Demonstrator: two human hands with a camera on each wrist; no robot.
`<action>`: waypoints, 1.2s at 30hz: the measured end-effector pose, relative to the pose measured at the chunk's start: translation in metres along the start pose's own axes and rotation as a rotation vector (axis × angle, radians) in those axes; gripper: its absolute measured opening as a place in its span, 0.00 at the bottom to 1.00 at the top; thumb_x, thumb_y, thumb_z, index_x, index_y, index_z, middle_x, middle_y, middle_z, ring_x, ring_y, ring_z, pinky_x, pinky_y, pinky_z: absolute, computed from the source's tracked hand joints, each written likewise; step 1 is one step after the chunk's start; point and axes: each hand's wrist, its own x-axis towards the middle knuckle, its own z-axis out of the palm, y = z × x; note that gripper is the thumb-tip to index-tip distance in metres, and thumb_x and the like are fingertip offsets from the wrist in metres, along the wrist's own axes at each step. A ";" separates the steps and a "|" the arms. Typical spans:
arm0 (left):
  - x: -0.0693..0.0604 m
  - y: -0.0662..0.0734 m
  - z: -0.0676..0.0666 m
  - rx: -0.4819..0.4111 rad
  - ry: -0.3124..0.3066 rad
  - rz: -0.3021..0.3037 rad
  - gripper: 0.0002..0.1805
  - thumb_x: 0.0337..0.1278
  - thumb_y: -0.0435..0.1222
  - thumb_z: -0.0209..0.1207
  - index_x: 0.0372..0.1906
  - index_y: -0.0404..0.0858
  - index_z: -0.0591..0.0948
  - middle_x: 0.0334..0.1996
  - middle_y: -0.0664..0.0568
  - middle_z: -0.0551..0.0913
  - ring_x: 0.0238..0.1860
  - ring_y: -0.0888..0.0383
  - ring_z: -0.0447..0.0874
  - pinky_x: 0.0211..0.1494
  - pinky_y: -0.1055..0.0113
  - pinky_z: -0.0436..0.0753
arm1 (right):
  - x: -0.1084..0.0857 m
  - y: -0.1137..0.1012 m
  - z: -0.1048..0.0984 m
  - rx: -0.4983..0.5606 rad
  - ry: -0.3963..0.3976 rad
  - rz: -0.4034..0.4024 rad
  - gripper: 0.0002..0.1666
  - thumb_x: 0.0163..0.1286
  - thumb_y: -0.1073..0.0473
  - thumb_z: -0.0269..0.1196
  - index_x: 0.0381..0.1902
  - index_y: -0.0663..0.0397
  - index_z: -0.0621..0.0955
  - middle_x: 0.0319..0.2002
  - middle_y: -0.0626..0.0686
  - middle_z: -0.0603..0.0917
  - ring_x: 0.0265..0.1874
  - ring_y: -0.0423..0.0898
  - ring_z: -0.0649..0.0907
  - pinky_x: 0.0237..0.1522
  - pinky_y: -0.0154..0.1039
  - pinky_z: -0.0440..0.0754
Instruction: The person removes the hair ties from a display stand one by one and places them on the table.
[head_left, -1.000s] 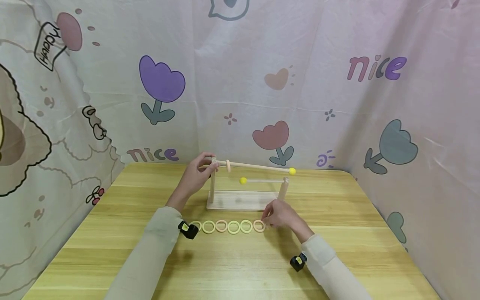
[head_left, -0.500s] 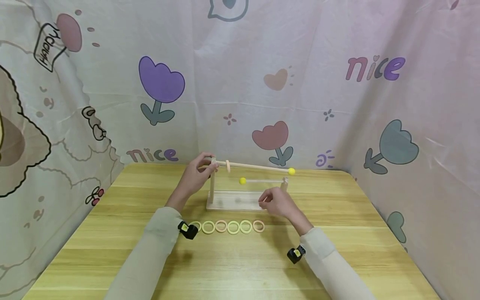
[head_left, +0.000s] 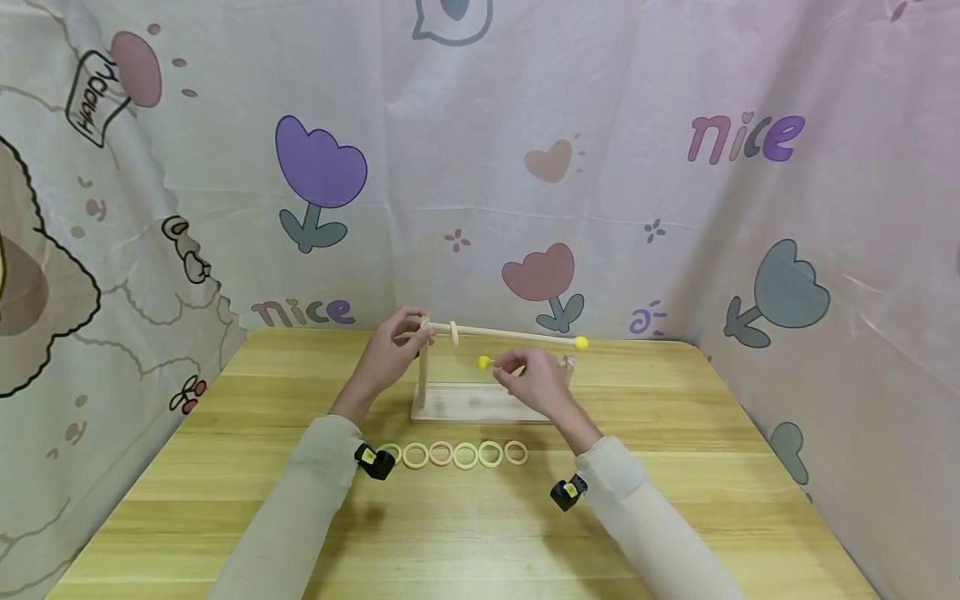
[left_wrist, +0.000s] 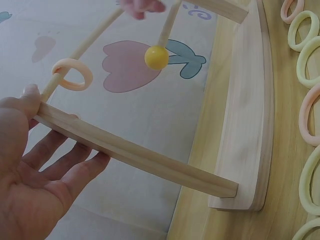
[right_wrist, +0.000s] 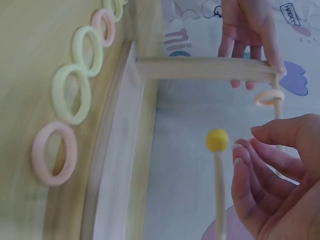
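Observation:
My left hand (head_left: 392, 354) grips the top of the left post (left_wrist: 135, 147) of a wooden stand, thumb on one side and fingers on the other. From that post a rod (head_left: 517, 335) runs right to a yellow ball (head_left: 581, 343), with one peach ring (left_wrist: 75, 75) hung near the post. A lower rod (right_wrist: 220, 195) from the right post ends in another yellow ball (right_wrist: 217, 140). Beside that ball is my right hand (head_left: 536, 382), fingers loosely bent and thumb close to them; nothing shows between them. It partly hides the lower rod and right post.
The stand's pale base (head_left: 465, 402) rests on the wood-grain table (head_left: 450, 533). In front of it lies a row of several pale green and peach rings (head_left: 465, 455), the leftmost partly behind the left wrist camera (head_left: 375, 461). A printed curtain (head_left: 420, 167) hangs behind.
My right hand has risen from beside the rightmost ring on the table, moving up and left to the lower rod's yellow ball. The left hand keeps its hold on the post.

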 end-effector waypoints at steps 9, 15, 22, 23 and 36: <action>-0.008 0.013 -0.001 0.001 0.001 0.008 0.18 0.78 0.40 0.56 0.64 0.38 0.73 0.58 0.28 0.81 0.60 0.32 0.84 0.65 0.41 0.82 | 0.011 -0.020 0.010 0.049 0.116 -0.040 0.05 0.66 0.60 0.72 0.38 0.55 0.89 0.33 0.53 0.92 0.27 0.48 0.87 0.30 0.31 0.81; -0.006 0.012 0.000 0.013 0.009 0.013 0.18 0.78 0.40 0.56 0.64 0.38 0.73 0.57 0.29 0.82 0.58 0.35 0.85 0.64 0.42 0.83 | 0.017 -0.028 0.019 0.068 0.206 -0.097 0.06 0.64 0.60 0.72 0.38 0.56 0.89 0.33 0.54 0.92 0.24 0.47 0.86 0.28 0.30 0.80; -0.006 0.012 -0.001 0.004 0.002 0.007 0.18 0.78 0.40 0.56 0.64 0.38 0.73 0.58 0.30 0.82 0.59 0.34 0.85 0.65 0.41 0.82 | 0.023 -0.034 0.030 0.072 0.299 -0.133 0.07 0.62 0.59 0.74 0.37 0.55 0.89 0.32 0.53 0.92 0.19 0.44 0.84 0.22 0.29 0.78; -0.006 0.012 -0.001 -0.003 -0.001 0.007 0.18 0.78 0.40 0.56 0.64 0.38 0.73 0.58 0.30 0.82 0.59 0.33 0.84 0.65 0.40 0.82 | 0.024 -0.035 0.032 0.066 0.312 -0.139 0.08 0.61 0.59 0.75 0.37 0.55 0.89 0.31 0.53 0.92 0.18 0.44 0.84 0.22 0.29 0.78; -0.005 0.010 -0.001 -0.004 0.007 0.015 0.17 0.77 0.39 0.56 0.63 0.38 0.74 0.57 0.30 0.82 0.57 0.37 0.86 0.63 0.42 0.83 | 0.029 -0.048 0.049 0.028 0.424 -0.153 0.08 0.59 0.56 0.75 0.33 0.54 0.90 0.27 0.52 0.92 0.24 0.51 0.88 0.24 0.31 0.71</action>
